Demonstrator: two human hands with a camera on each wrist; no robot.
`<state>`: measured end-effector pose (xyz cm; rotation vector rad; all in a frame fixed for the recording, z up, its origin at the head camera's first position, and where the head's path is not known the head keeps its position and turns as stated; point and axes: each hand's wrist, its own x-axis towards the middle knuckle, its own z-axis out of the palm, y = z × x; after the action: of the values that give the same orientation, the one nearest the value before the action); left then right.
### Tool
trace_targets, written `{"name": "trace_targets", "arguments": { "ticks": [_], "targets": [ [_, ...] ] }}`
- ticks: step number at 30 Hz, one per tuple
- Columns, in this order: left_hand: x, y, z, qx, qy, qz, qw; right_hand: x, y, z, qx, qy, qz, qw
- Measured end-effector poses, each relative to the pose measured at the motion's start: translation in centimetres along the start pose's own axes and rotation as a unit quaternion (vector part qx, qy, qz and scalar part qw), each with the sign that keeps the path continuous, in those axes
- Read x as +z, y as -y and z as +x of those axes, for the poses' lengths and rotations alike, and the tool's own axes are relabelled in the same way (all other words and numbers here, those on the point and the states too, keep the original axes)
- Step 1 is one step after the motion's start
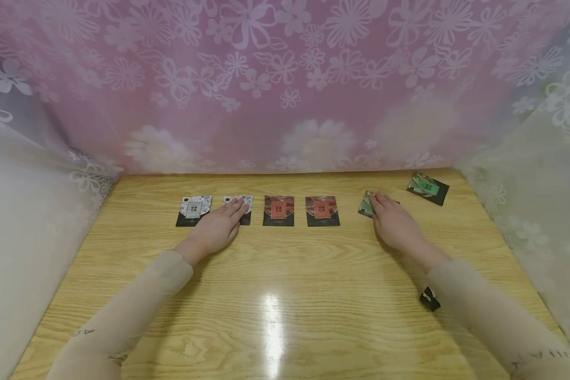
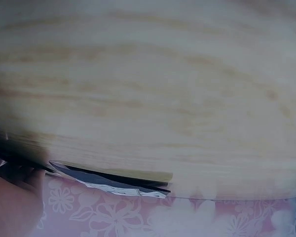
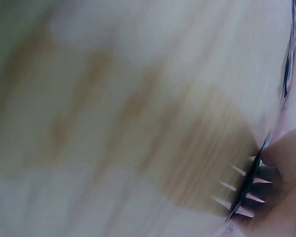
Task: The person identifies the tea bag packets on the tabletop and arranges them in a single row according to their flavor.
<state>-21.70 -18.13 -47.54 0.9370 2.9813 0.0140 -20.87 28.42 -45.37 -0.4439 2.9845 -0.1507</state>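
My left hand (image 1: 217,226) rests, fingers extended, over the second white-and-black sachet (image 1: 245,203), covering much of it. Just left of it lies another white-and-black sachet (image 1: 192,210), its label showing. In the left wrist view one sachet (image 2: 113,183) appears edge-on beside the hand. On the right, my right hand (image 1: 396,221) lies over a tilted green-and-black sachet (image 1: 366,203), fingers reaching forward across it and hiding most of its face. The right wrist view shows that sachet (image 3: 245,185) edge-on as a dark strip along the fingers.
Two red-and-black sachets (image 1: 278,210) stand side by side in the row between the hands. Another green-and-black sachet (image 1: 428,188) lies askew at the back right. A small black object (image 1: 429,298) sits beside the right sleeve. A floral curtain (image 1: 290,95) borders the wooden table (image 1: 285,264).
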Motion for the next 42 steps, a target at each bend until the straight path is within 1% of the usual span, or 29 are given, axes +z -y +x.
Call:
{"name": "trace_targets", "arguments": {
  "ticks": [4, 7, 10, 13, 16, 20, 23, 28, 30, 33, 39, 42],
  "targets": [
    [-0.1, 0.0, 0.0, 0.001, 0.001, -0.002, 1.0000, -0.4, 0.4, -0.3, -0.003, 0.001, -0.009, 1.000],
    [-0.1, 0.0, 0.0, 0.002, 0.003, -0.003, 1.0000, -0.6, 0.0, -0.3, -0.021, -0.011, -0.013, 1.000],
    [0.0, 0.0, 0.0, 0.001, 0.002, -0.002, 1.0000, -0.7, -0.9, -0.1, -0.060, -0.031, -0.020, 0.998],
    [0.0, 0.0, 0.0, 0.001, 0.001, -0.001, 1.0000, -0.8, -2.0, -0.1, -0.108, -0.049, -0.035, 0.992],
    [0.0, 0.0, -0.1, 0.000, -0.002, -0.001, 1.0000, -0.8, -3.3, -0.1, -0.151, -0.051, -0.057, 0.986],
    [0.1, 0.0, 0.0, 0.002, -0.006, -0.002, 1.0000, -0.6, -4.5, -0.2, -0.179, -0.046, -0.078, 0.980],
    [0.0, 0.0, 0.0, 0.000, -0.003, -0.004, 1.0000, -0.4, -4.6, -0.3, -0.188, -0.045, -0.074, 0.978],
    [-0.1, 0.0, 0.0, -0.004, 0.002, -0.001, 1.0000, 0.0, -4.3, -0.4, -0.212, -0.055, -0.044, 0.975],
    [-0.1, 0.0, 0.1, -0.003, 0.003, 0.000, 1.0000, 0.2, -4.2, -0.3, -0.215, -0.057, -0.034, 0.974],
    [-0.1, 0.0, 0.1, -0.002, 0.002, -0.002, 1.0000, 0.6, -4.2, -0.2, -0.212, -0.056, -0.025, 0.975],
    [0.1, 0.2, 0.1, 0.000, 0.001, 0.001, 1.0000, 1.2, -3.8, 0.1, -0.208, -0.065, 0.024, 0.976],
    [0.0, 0.2, 0.1, 0.001, 0.001, 0.001, 1.0000, 1.4, -3.2, 0.3, -0.199, -0.066, 0.039, 0.977]
  ]
}}
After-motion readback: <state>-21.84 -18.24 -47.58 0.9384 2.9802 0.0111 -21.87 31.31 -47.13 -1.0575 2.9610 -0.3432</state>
